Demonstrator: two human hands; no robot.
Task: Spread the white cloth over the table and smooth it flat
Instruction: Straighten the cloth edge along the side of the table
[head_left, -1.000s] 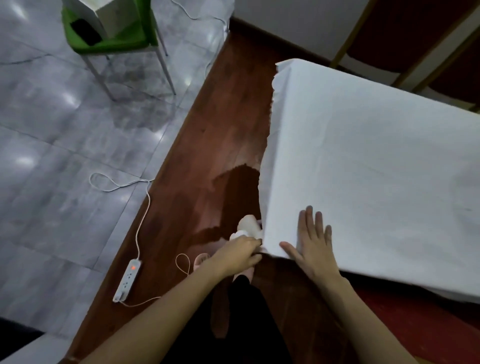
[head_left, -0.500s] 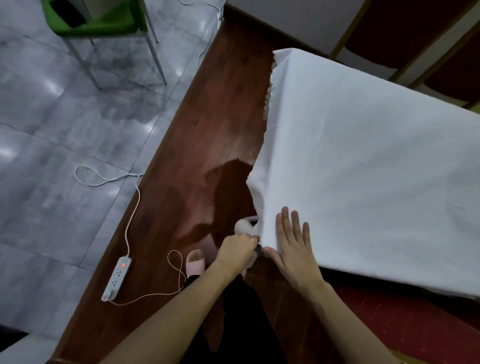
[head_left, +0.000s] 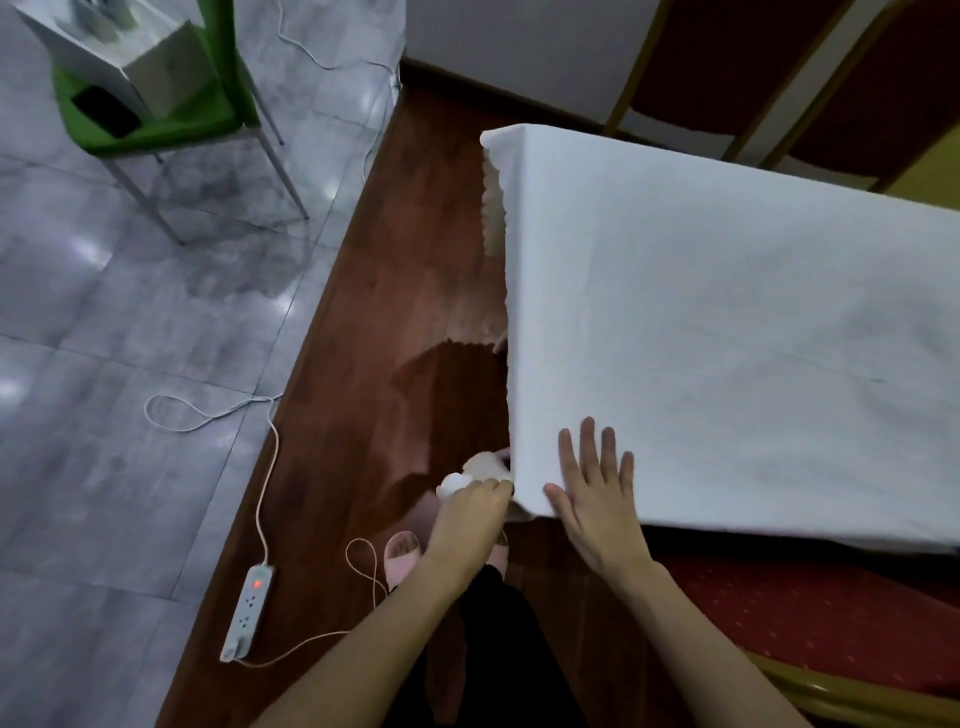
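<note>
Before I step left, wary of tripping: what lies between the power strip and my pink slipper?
Head view: a loop of white cable on the wooden floor between power strip and pink slipper.

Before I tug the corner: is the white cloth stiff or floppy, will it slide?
Probably floppy: the white cloth hangs over the edge and bunches in the left hand. Likely light and slidable; the flat right hand pins it.

Seemingly a function room: gold-framed red chair backs (head_left: 717, 57) at 1 o'clock, a red chair seat (head_left: 789, 613) at 5 o'clock, a white cloth (head_left: 727, 322) between them, grey floor tiles (head_left: 130, 338) at 9 o'clock.
</note>
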